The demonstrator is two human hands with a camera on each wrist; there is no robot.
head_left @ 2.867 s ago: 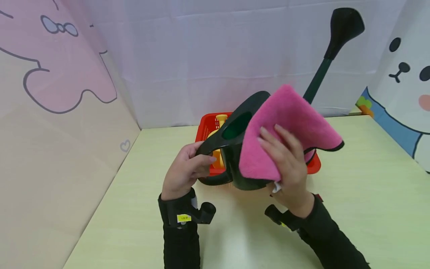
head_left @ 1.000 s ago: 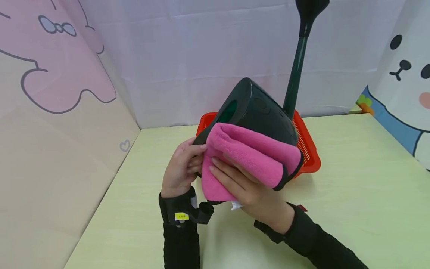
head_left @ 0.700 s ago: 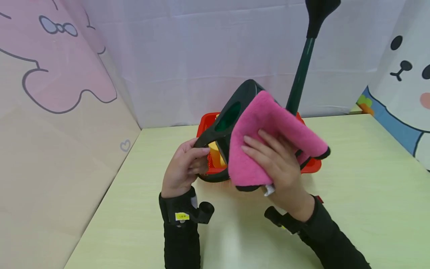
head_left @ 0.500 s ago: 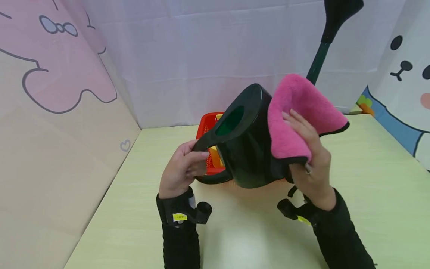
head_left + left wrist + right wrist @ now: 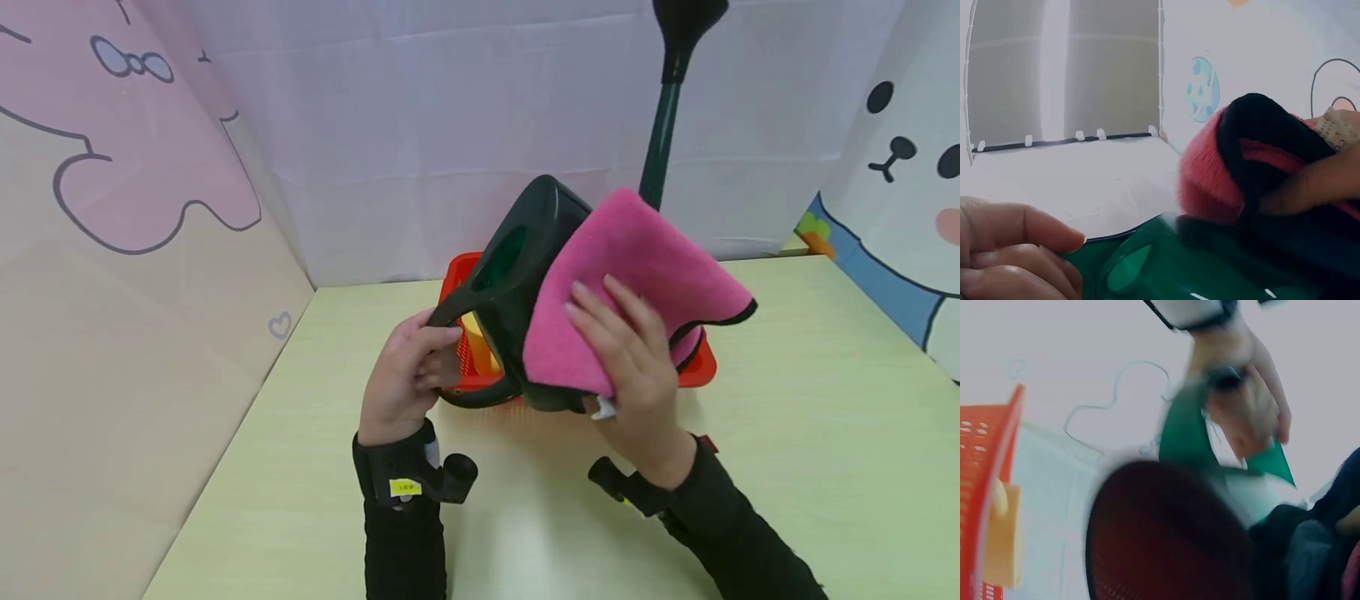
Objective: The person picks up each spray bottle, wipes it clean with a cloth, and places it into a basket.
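Note:
A dark green watering can (image 5: 510, 325) hangs tilted above the table, its long spout (image 5: 662, 137) and black rose pointing up at the back. My left hand (image 5: 408, 379) grips the can's looped handle, thumb on top. With my right hand (image 5: 637, 367) I hold a folded pink cloth (image 5: 667, 258), black-edged, fingers spread over it and pressing it to the can's side. The cloth hides much of the can's body and the spout's base. In the left wrist view the thumb pinches the cloth's dark fold (image 5: 1244, 162). The can's round base (image 5: 1160, 531) looks reddish and blurred in the right wrist view.
Behind the can a red plastic basket (image 5: 697, 373) stands on the pale table (image 5: 810, 400), partly covered. Yellow items (image 5: 480, 350) lie inside it. A white cloth backdrop (image 5: 420, 150) closes off the rear, with cartoon-printed panels at both sides.
Since half a second ago, my right hand has brought the cloth left and down across the can's body. The can has turned, its spout swinging left. My left hand keeps its grip.

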